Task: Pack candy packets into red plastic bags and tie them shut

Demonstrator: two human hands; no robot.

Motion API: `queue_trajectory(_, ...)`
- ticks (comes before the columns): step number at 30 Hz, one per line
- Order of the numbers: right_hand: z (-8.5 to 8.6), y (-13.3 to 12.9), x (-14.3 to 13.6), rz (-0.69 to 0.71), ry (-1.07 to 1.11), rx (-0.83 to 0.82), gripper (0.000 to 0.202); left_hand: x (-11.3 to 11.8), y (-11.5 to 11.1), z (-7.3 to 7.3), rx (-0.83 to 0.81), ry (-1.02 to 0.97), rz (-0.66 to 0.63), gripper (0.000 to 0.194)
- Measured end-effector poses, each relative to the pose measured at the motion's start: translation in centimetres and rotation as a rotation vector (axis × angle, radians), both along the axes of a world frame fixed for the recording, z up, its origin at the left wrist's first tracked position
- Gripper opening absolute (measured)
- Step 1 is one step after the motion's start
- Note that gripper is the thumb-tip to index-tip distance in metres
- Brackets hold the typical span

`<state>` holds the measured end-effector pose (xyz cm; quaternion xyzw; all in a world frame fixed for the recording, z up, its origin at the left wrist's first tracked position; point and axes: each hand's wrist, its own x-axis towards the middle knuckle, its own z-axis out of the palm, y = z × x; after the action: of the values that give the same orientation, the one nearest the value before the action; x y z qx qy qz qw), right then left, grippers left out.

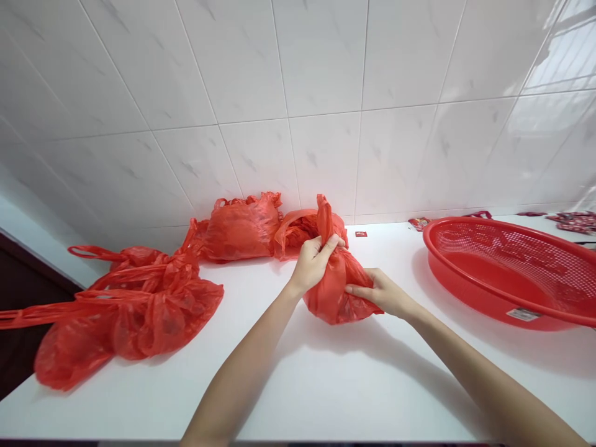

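L hand (314,264) is closed round the upright, bunched neck of a red plastic bag (333,295); the bag's R side is pinched by the R hand (386,293), thumb in front. The bag is held over mid-bench (288,397); whether its base is touching can't be told.

Progress, as judged: neck gathered but no knot seen, so closing prob. only part done. Just behind, an open-looking bag (291,234) is seen, prob. left unclosed. Beside it, a plump bag (242,231) is set against the tiled wall (326,155), poss. finished. On the L, a bag cluster (153,320) is piled w/ long handles drawn out; knots can't be made out.

Count: 2 hands, 1 bag held, 1 open-looking, 1 plump, 2+ in cluster (overlap, exact no. unclear), 1 red perforated basket (460,290) on the R, 1 small red packet (361,234) btwn basket and bags
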<state>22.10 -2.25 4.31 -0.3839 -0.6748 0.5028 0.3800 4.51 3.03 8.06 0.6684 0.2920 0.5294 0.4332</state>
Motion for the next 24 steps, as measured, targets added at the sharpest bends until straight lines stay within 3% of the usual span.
queue_trajectory(5,-1.6,-0.3,0.0,-0.007,0.099,-0.029,0.042,-0.2,0.0,0.0,-0.081,-0.078,-0.04,0.046)
queue_trajectory(13,-1.5,-0.9,0.7,-0.01,0.077,0.072,0.036,0.2,-1.2,1.1,-0.326,-0.238,-0.219,0.046)
queue_trajectory(17,-1.8,-1.7,0.9,-0.006,0.06,0.09,0.04,-0.8,-0.8,2.2,-0.34,-0.361,-0.116,0.04)
queue_trajectory(20,-2.7,-3.4,1.5,-0.113,-0.035,0.02,0.045,-2.5,-0.3,3.3,-0.284,-0.427,-0.026,0.035)
queue_trajectory(24,-4.3,-7.5,3.0,-0.177,-0.145,-0.036,0.037,-6.3,0.2,6.2,-0.192,-0.417,0.151,0.033)
